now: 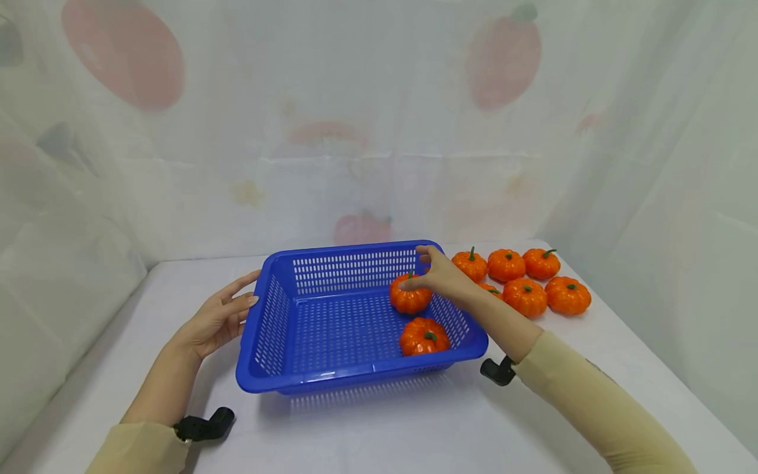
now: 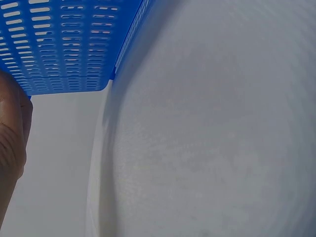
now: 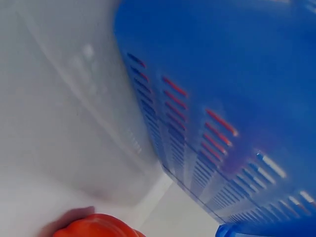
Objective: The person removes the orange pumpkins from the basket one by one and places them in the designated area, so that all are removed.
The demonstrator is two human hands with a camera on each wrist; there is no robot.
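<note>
Pumpkin (image 1: 410, 297) gripped by right hand (image 1: 441, 276) inside blue basket (image 1: 278, 316); left hand (image 1: 216, 319), fingers straight, steadies the rim.

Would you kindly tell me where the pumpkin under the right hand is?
In the head view, that pumpkin sits inside the blue basket, against its right wall, behind a second pumpkin.

Basket (image 1: 278, 316): blue plastic, slotted walls and floor, smooth, semi-gloss sheen on the rim. Pumpkins (image 1: 524, 296): orange, ribbed, glossy, look plastic; green stems matt. Tabletop (image 1: 379, 434): white, matt, faint fine texture. Backdrop (image 1: 355, 131): thin translucent sheet, matt, faded print. Sleeves (image 1: 592, 395): beige cloth, matt.
</note>
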